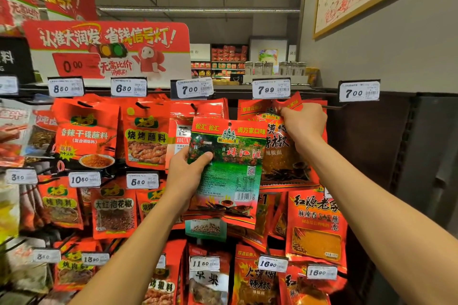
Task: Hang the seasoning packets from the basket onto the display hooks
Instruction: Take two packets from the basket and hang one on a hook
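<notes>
My left hand [187, 171] grips a seasoning packet with a red border and a green picture [229, 171] by its left edge, holding it upright in front of the display. My right hand [303, 122] pinches the top of a red chilli-powder packet [280, 151] hanging under the 7.99 price tag [271, 89]. A bare display hook [332, 106] juts out just right of that hand, below the 7.00 tag [359, 92]. The basket is out of view.
Rows of red seasoning packets [86, 131] hang on hooks to the left and below, each under a white price tag. A red promotional sign [109, 49] stands above them. A dark panel [371, 143] and a grey wall lie to the right.
</notes>
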`<state>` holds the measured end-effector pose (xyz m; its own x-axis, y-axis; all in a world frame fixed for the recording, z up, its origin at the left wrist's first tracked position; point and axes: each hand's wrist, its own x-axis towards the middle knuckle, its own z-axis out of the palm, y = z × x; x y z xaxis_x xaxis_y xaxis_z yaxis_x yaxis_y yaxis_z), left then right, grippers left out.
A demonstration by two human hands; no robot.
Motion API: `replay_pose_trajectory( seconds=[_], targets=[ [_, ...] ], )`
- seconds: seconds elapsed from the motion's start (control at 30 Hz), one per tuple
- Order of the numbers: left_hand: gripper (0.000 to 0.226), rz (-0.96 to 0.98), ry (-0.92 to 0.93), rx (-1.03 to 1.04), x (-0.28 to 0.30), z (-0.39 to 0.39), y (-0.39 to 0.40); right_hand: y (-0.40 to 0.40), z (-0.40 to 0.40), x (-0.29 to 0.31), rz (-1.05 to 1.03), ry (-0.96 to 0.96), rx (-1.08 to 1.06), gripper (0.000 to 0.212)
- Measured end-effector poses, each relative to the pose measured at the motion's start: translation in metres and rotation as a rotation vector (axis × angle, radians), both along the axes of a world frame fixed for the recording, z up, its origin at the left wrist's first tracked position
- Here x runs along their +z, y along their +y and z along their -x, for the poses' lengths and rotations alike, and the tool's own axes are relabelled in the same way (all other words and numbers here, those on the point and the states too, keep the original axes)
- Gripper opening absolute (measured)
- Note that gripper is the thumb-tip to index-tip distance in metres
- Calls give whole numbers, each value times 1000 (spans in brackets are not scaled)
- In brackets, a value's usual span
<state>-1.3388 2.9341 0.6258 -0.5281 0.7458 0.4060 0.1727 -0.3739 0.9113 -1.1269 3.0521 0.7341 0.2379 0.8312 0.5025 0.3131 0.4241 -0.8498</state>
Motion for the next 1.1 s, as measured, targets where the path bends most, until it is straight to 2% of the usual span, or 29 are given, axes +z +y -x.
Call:
replay_pose_trajectory(
  seconds=[0.07, 0.17, 0.23, 0.37, 0.53, 0.57, 0.63, 0.67, 0.77, 0.83, 0.93, 1.03, 1.07, 1.1],
  targets=[
    [25, 2, 0, -7, -1, -1, 1, 0, 0, -1, 2, -5, -15, 34],
    [50, 0, -8, -9, 1, -5, 4, 0, 3, 3, -1, -8, -22, 32],
    [57, -6, -15, -19, 3, -7, 5, 2, 5, 6, -7, -31, -20, 31],
    [51, -28, -9, -8, 1, -5, 8, 3, 4, 3, -31, -47, -8, 34],
    [63, -38, 7, -50, 1, -6, 14, 8, 3, 1, -42, -68, 12, 35],
    [56, -29, 24, -64, 2, -6, 16, 10, 1, -1, -35, -43, 31, 37],
    [27, -6, 66, -96, 5, -10, 19, 13, -2, -4, -14, 7, 73, 37],
    [26, -8, 88, -111, 6, -12, 21, 15, -3, -6, -3, 10, 86, 38],
    [29, -37, 64, -130, 10, -20, 21, 21, -2, -9, -3, -45, 74, 45],
    [40, -57, 45, -124, 9, -20, 21, 27, 2, -10, -2, -72, 56, 46],
    [32, -25, 63, -126, 5, -17, 21, 36, 7, -10, 48, -75, 20, 43],
    [29, -17, 65, -136, 3, -10, 25, 50, 12, -8, 83, -80, 26, 53],
    [32, -24, 54, -124, 4, -8, 25, 57, 14, -8, 100, -76, 41, 54],
    [51, -30, 36, -108, 4, -6, 25, 63, 16, -7, 112, -60, 57, 55]
  ],
)
